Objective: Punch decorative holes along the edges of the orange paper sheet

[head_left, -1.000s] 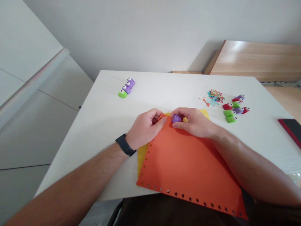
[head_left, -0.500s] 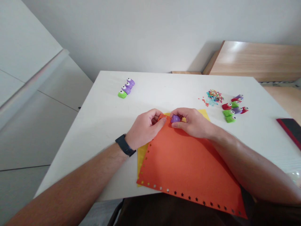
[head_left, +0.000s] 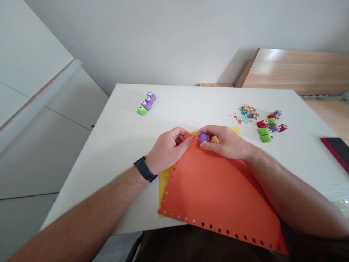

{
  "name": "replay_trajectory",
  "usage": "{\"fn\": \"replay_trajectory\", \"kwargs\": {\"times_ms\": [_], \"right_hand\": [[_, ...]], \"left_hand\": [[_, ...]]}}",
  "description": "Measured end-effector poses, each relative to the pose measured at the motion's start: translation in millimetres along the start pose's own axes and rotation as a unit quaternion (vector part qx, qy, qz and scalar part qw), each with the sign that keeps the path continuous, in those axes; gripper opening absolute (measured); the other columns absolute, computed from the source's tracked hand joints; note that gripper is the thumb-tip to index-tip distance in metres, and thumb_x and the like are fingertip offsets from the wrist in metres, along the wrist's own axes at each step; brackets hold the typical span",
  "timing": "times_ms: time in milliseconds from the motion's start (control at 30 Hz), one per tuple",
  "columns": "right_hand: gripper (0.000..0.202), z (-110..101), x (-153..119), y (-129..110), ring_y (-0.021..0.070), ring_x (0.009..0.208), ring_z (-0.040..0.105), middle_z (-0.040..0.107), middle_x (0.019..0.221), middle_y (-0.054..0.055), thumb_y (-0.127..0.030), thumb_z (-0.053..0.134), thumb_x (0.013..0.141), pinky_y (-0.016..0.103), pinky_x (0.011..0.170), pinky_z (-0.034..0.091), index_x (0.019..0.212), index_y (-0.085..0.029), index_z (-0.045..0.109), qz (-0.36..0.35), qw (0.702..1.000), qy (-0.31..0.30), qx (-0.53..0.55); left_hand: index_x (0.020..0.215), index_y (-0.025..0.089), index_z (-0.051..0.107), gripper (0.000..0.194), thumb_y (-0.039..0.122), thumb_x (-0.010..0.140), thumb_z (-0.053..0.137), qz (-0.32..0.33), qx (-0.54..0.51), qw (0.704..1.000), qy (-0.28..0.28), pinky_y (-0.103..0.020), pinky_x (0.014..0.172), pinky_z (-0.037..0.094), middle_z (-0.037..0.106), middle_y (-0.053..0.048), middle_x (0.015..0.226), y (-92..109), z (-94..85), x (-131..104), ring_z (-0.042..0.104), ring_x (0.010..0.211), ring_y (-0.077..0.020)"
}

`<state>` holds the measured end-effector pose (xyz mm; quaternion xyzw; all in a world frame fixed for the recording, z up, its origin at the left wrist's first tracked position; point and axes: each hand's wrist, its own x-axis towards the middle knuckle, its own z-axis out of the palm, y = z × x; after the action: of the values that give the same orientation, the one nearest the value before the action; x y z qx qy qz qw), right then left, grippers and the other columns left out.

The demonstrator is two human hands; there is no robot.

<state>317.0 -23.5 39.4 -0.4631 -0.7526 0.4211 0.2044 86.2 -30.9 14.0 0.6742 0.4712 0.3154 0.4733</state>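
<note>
A person works at a white table (head_left: pixel 117 142), both hands at the far edge of an orange sheet (head_left: pixel 215 189) bordered with star-shaped holes. The left hand (head_left: pixel 168 150), a dark watch (head_left: pixel 145 169) strapped at its wrist, pinches the sheet's far left corner between thumb and bent fingers. Just beside it, the right hand (head_left: pixel 226 142) grips a purple punch (head_left: pixel 203 137) between thumb and fingers at that same edge (whether the paper sits inside its slot, one cannot tell). The holes run down the sheet's left side and along its near edge, which juts past the table over the person's dark-clothed lap. A yellow sheet (head_left: pixel 163 189) lies beneath, showing along the left and behind the hands, and its color peeks through several of the stars.

Well apart at the far left, three purple punches and a green one, each topped with a cartoon eye, form a slanting row (head_left: pixel 146 105). To the right, a heap of multicolored paper bits (head_left: pixel 248 112) lies near a cluster of red, green and purple punches (head_left: pixel 275 128). A dark, red-edged object (head_left: pixel 336 151) rests at the table's right side.
</note>
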Motion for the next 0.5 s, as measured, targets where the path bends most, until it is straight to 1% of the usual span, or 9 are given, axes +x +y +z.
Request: {"fn": "replay_trajectory", "kwargs": {"times_ms": [200, 367, 500], "right_hand": [[0.031, -10, -1, 1, 0.0173, 0.084, 0.06, 0.071, 0.095, 0.005, -0.035, 0.069, 0.088, 0.031, 0.08, 0.048, 0.113, -0.017, 0.07, 0.009, 1.0, 0.01, 0.019], [0.036, -19, -2, 4, 0.0178, 0.081, 0.06, 0.07, 0.093, 0.006, -0.039, 0.069, 0.087, 0.031, 0.074, 0.047, 0.113, -0.015, 0.07, 0.028, 0.999, -0.013, 0.014], [0.037, -21, -2, 1, 0.0171, 0.079, 0.059, 0.07, 0.091, 0.006, -0.04, 0.07, 0.086, 0.03, 0.072, 0.047, 0.112, -0.014, 0.071, 0.033, 0.999, -0.021, 0.015]], "left_hand": [[0.097, 0.02, 0.065, 0.029, 0.048, 0.094, 0.061, -0.007, 0.002, 1.0, 0.006, -0.025, 0.057, 0.046, 0.072, -0.003, 0.085, 0, 0.1, 0, 0.062, 0.068, -0.0149], [0.098, 0.02, 0.064, 0.028, 0.048, 0.095, 0.06, -0.002, 0.009, 1.0, 0.01, -0.025, 0.059, 0.048, 0.071, -0.003, 0.086, -1, -0.2, 1, 0.062, 0.069, -0.015], [0.098, 0.02, 0.063, 0.029, 0.049, 0.095, 0.059, 0.0, 0.008, 1.0, 0.011, -0.025, 0.059, 0.048, 0.07, -0.003, 0.085, -2, -0.1, 1, 0.062, 0.069, -0.0149]]}}
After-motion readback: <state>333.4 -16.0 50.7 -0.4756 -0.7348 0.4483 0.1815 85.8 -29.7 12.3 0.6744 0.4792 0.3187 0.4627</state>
